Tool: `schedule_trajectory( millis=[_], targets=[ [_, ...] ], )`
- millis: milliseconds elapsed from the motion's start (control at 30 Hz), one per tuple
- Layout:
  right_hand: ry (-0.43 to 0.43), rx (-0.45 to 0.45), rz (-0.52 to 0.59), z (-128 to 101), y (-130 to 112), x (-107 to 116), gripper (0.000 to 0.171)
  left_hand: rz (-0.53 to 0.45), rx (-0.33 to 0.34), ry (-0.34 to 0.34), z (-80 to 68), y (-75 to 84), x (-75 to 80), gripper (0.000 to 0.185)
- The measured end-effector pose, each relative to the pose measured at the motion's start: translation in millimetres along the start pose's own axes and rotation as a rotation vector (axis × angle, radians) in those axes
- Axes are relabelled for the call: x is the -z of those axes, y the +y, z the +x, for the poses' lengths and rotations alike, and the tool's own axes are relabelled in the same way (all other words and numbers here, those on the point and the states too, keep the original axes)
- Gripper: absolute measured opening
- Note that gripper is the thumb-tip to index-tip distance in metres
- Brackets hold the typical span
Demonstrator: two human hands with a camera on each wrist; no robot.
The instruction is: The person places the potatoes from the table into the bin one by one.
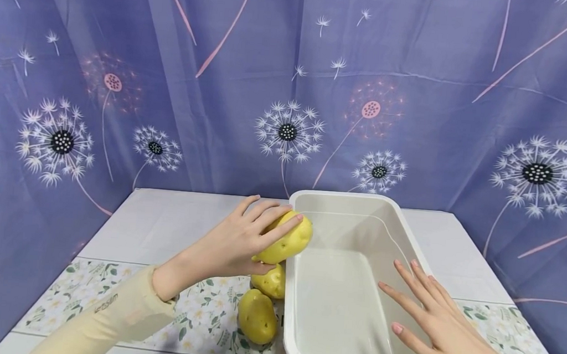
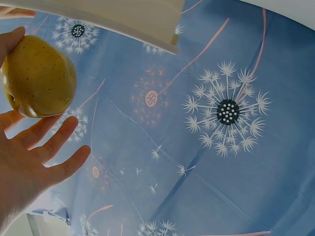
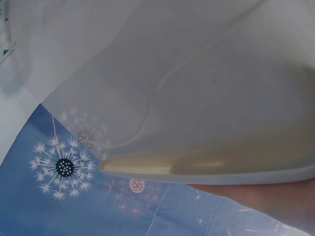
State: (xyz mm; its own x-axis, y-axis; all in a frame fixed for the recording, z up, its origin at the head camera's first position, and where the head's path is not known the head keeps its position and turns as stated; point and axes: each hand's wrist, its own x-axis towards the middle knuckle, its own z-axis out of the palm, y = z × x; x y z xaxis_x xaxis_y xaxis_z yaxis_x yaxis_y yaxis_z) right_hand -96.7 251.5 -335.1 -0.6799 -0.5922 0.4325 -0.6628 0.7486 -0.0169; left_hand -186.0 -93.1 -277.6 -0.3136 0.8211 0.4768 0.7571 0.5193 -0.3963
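Observation:
My left hand (image 1: 241, 237) grips a yellow potato (image 1: 294, 243) between thumb and fingers, raised beside the left rim of a white plastic basin (image 1: 339, 298). In the left wrist view the same potato (image 2: 42, 76) shows dark specks, and the left hand's (image 2: 29, 157) outer fingers spread away from it. Two more potatoes lie on the table left of the basin: one (image 1: 270, 282) partly hidden under the left hand, the other (image 1: 257, 316) nearer to me. Over the basin's right side hovers my right hand (image 1: 434, 322), fingers spread, holding nothing.
The basin's walls stand up from a table (image 1: 160, 220) whose white top has a flowered strip (image 1: 202, 315) across it. A purple-blue curtain (image 1: 228, 111) with dandelion prints hangs behind the table and along both sides.

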Motion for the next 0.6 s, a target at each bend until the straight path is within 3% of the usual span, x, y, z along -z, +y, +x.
schedule_trajectory(
  millis=[600],
  targets=[
    [0.017,-0.008,0.027,0,-1,-2,0.056,-0.025,-0.024,-0.070,19.8,1.2,-0.6,0.089]
  ],
)
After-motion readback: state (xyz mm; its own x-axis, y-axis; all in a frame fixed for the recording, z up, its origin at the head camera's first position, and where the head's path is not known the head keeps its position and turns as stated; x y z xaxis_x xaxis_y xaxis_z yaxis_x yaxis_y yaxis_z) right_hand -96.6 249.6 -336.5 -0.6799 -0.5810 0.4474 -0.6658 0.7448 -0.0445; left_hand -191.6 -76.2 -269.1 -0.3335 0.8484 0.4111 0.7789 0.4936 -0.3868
